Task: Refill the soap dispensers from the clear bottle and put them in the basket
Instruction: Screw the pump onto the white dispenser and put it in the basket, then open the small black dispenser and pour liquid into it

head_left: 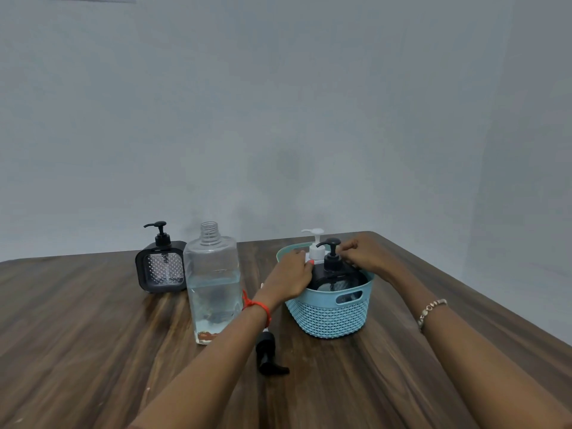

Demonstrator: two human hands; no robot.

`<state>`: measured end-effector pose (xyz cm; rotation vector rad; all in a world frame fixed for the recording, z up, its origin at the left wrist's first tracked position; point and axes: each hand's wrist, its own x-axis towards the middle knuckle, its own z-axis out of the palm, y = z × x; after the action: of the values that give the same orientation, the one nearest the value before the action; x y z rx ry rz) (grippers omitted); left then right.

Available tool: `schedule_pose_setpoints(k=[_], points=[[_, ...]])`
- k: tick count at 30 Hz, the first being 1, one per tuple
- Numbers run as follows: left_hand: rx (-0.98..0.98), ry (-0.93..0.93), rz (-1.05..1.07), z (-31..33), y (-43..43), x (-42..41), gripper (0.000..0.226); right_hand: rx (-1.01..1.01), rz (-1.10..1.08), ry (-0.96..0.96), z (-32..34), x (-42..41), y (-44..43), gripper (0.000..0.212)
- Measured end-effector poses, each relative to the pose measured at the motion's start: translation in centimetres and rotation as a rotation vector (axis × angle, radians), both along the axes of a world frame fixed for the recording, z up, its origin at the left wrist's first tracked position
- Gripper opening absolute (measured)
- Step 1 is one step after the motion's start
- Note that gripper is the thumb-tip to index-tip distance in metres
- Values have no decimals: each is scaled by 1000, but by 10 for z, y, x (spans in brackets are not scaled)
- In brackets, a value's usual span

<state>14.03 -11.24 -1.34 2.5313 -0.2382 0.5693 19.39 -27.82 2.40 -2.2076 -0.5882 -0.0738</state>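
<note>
A light blue woven basket (328, 317) stands on the table right of centre. Inside it are a white pump dispenser (316, 246) at the back and a black dispenser (335, 275) in front. My left hand (291, 275) grips the black dispenser's left shoulder. My right hand (363, 253) holds it at the pump collar from the right. The clear bottle (213, 283), uncapped and about half full, stands left of the basket. Another black square dispenser (161, 267) stands behind it to the left.
A loose black pump head (269, 356) lies on the wooden table (77, 335) just in front of the bottle, under my left forearm. The table's right edge runs diagonally close to the basket. A plain wall stands behind.
</note>
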Motion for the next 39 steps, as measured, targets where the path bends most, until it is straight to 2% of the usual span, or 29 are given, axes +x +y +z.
schedule_pose_setpoints(k=[6, 8, 11, 14, 19, 24, 27, 31, 34, 36, 39], points=[[89, 110, 139, -7, -3, -3, 46, -1, -80, -5, -3, -3, 2, 23], [117, 131, 139, -6, -4, -6, 51, 87, -128, -38, 1, -9, 5, 22], [89, 108, 94, -1, -2, -18, 47, 316, -240, -205, 14, -25, 10, 26], [-33, -54, 1, 18, 2, -42, 41, 472, -287, -391, 35, -46, 21, 25], [-177, -354, -56, 67, 16, -103, 28, 565, -112, -586, 69, -103, 61, 22], [-365, -598, 90, 83, 61, -164, 22, 553, 84, -667, 77, -158, 118, 20], [-407, -623, 204, 75, 98, -185, 21, 525, 187, -648, 64, -179, 158, 20], [-402, -559, 372, 54, 140, -196, 23, 442, 268, -530, 33, -195, 208, 26], [-399, -362, 447, 38, 163, -199, 29, 378, 265, -397, 3, -197, 244, 28], [-368, -247, 407, 25, 177, -199, 17, 338, 236, -304, -20, -191, 267, 26], [-372, -93, 425, 8, 194, -190, 35, 190, 128, -139, -51, -176, 293, 29]])
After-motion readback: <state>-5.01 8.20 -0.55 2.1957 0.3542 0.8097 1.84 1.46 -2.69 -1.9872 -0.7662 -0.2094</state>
